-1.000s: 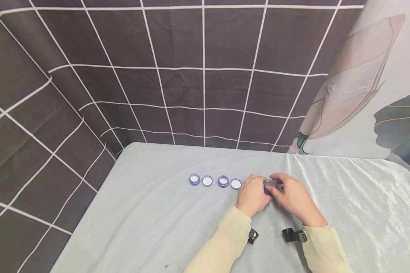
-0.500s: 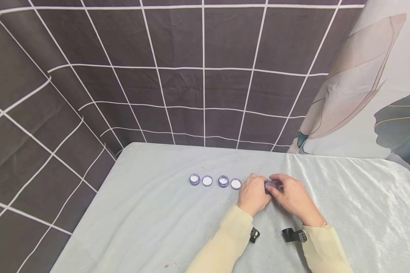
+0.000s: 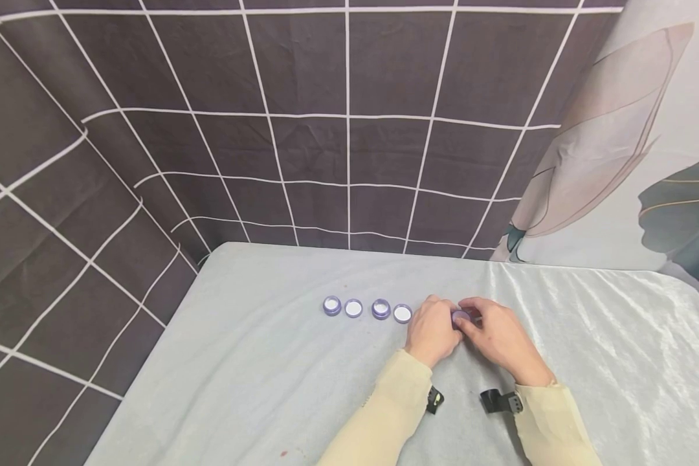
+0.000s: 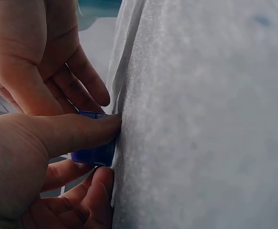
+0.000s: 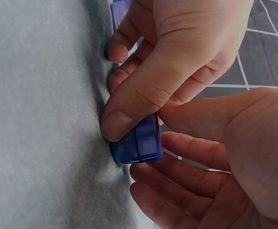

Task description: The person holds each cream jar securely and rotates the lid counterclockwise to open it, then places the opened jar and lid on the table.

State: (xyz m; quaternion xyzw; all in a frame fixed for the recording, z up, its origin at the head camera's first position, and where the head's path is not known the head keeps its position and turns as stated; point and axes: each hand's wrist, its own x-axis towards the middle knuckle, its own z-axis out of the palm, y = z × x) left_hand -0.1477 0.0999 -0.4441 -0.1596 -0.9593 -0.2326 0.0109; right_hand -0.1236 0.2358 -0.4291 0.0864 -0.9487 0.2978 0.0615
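One pot [image 5: 148, 141] is held, as before.
Low, right of middle, it is pinched by left hand [image 3: 433, 329] and right hand [image 3: 499, 333], fingers bent; mid-frame, two open pots [image 3: 381, 309] and two lids [image 3: 353, 308] are unmoved.

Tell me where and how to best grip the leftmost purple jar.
I'd pinch the leftmost purple jar by its side wall, coming from above onto its near and far sides: it's round and sits face up, with the flatter white-faced disc close on its right.

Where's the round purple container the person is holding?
In the head view, the round purple plastic container is right of centre, on the pale grey velvety cloth, held between the left hand and right hand.
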